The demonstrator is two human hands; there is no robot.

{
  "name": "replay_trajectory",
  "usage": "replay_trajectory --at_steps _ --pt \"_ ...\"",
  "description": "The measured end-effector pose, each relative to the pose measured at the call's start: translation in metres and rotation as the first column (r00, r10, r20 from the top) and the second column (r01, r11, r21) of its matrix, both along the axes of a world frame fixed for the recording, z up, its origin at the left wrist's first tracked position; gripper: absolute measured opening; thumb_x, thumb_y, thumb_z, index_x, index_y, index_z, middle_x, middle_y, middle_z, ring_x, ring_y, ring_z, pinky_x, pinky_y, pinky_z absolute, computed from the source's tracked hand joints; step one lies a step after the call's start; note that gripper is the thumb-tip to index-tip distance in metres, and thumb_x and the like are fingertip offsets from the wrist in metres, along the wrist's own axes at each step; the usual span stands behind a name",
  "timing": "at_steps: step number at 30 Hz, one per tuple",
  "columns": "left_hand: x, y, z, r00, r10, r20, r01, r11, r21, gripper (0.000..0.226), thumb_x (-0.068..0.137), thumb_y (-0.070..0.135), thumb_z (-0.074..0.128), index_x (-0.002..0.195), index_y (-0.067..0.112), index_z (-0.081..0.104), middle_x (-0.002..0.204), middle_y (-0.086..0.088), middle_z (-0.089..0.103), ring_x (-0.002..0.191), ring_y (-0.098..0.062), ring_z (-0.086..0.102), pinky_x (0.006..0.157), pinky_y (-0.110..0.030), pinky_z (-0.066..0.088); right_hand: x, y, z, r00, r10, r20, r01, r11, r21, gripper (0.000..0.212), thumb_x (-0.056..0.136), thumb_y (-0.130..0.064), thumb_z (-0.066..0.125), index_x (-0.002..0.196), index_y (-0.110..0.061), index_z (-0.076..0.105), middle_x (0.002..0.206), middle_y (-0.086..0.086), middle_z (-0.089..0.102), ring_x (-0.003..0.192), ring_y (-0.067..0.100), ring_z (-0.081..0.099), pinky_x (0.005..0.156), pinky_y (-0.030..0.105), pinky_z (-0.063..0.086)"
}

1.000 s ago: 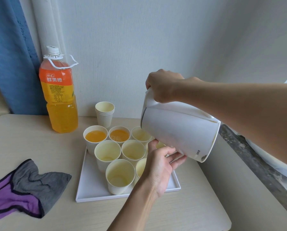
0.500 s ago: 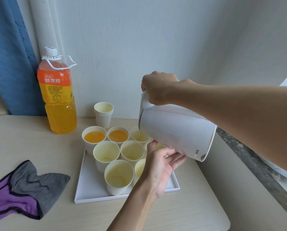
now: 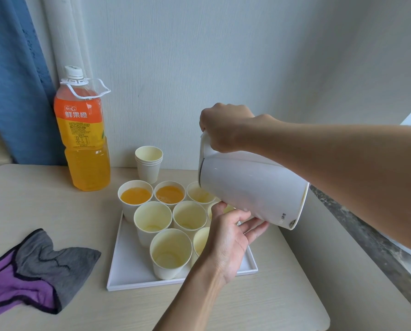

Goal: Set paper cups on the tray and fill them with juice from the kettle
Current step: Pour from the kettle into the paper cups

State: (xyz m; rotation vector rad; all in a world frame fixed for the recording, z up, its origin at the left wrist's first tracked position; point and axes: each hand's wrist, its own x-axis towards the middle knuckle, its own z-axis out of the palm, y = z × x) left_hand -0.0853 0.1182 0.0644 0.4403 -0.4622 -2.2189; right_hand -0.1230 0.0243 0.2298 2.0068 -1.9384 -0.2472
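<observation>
white plastic kettle [image 3: 252,194] tilts over pale paper cups [image 3: 171,252]; right hand [image 3: 223,127] fingers clench its handle, left hand [image 3: 228,237] fingers straight underneath.

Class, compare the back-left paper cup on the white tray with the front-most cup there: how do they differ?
The back-left pale paper cup holds orange juice; the front-most pale paper cup shows none. The back-left cup stands far from the left hand; the front-most cup stands beside it. Both are upright, alike in shape.
</observation>
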Motion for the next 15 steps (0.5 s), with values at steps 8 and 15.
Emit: replay_trajectory --at_steps 8,15 --pt "0.0006 -0.0004 0.0012 1.000 -0.002 -0.005 0.002 1.000 0.009 0.057 0.094 -0.011 0.045 0.148 0.007 0.044 0.123 -0.021 0.067 0.107 -0.042 0.073 0.098 -0.052 0.059 0.0055 0.0025 0.0019 1.000 0.012 -0.022 -0.012 1.000 0.002 0.019 0.083 0.005 0.049 0.089 -0.012 0.055 0.076 0.005 0.045 0.058 0.021 0.042 0.049 0.025 0.027" --pt "-0.0002 -0.0018 0.0022 1.000 0.008 -0.027 -0.007 1.000 0.006 0.074 0.077 0.000 0.056 0.149 0.004 0.042 0.127 -0.021 0.065 0.107 -0.041 0.072 0.096 -0.050 0.060 0.0087 0.0038 0.0010 0.999 0.017 -0.032 -0.017 1.000 0.005 0.027 0.077 0.008 0.046 0.066 -0.014 0.035 0.070 0.005 0.040 0.054 0.020 0.035 0.049 0.025 0.025"
